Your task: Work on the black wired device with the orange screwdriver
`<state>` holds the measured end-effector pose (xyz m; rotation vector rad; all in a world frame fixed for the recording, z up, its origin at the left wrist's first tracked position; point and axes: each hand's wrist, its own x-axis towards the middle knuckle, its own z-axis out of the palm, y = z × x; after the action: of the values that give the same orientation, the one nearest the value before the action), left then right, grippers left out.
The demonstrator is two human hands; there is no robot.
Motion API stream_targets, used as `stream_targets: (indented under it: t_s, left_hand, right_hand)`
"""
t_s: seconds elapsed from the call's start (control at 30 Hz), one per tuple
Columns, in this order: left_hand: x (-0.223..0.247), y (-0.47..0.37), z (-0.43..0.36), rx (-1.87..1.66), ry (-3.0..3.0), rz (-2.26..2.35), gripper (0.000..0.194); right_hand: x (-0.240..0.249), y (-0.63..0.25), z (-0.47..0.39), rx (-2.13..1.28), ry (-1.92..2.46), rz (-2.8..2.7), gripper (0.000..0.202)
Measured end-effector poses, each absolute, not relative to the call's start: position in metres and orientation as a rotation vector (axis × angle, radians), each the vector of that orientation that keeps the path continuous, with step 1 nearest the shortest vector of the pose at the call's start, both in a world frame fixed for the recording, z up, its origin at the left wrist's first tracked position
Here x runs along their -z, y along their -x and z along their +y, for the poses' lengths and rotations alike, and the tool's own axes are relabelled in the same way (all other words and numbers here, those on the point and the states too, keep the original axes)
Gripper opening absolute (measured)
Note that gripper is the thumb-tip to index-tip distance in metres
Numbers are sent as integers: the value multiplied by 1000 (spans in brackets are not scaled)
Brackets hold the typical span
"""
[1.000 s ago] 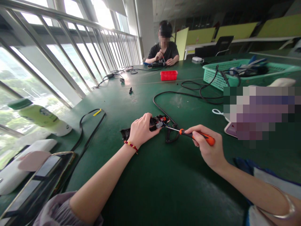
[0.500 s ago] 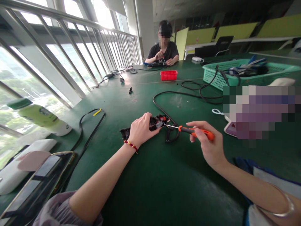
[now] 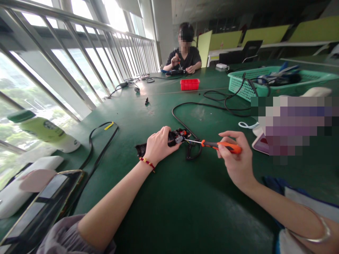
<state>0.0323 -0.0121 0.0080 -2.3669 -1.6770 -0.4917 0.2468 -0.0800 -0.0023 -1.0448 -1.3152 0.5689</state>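
"What lay closest to the wearer?"

"A gathered sleeve (image 3: 63, 234) at the lower left, and a silver bangle (image 3: 325, 233) on the other forearm, with blue-and-grey cloth (image 3: 311, 201) beneath it. A dark slab (image 3: 39, 208) lay along the left edge."

"And the hands?"

"They were apart. The right hand (image 3: 237, 160) gripped the orange-and-black handle of a screwdriver (image 3: 224, 146), its index finger lifted off. The left hand (image 3: 159, 145), with a red beaded bracelet (image 3: 147, 163) at the wrist, was clamped over a black housing (image 3: 173, 137)."

"Where was that housing?"

"On the green table (image 3: 185, 201), in front of the wearer, its far end showing red and grey parts and thin wires. The shaft pointed left into those wires; I couldn't tell whether the tip touched anything."

"What was around it?"

"A black cord (image 3: 173, 111) curled just beside it. A tilted bottle (image 3: 46, 131) was off to the left, and a blurred-out patch covered something at the right."

"Farther off?"

"A small black piece (image 3: 146, 101), then a green basket (image 3: 239, 87) with things heaped in it at the right, and a red tray (image 3: 190, 84). Past the tray, a person (image 3: 185, 58) sat bent over dark parts, holding a thin tool."

"Behind them?"

"A black chair (image 3: 252, 50) and yellow-green partitions (image 3: 265, 35)."
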Motion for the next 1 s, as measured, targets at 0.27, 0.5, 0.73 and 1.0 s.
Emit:
stream_targets:
  t_s: [0.27, 0.5, 0.73, 1.0]
  left_hand:
    - [-9, -33, -13, 491, 2377, -1673, 43]
    - [-8, -32, -12, 490, 2368, -1674, 43]
    - [-7, -31, -11, 497, 2378, -1663, 41]
    - [-8, -31, -12, 500, 2379, -1655, 41]
  right_hand:
    - [0, -246, -81, -725, 1137, -1326, 12]
    - [-2, -246, -80, -607, 1050, -1348, 23]
    - [-1, -245, -81, -624, 1063, -1350, 20]
    - [-2, -245, -82, -773, 1134, -1338, 11]
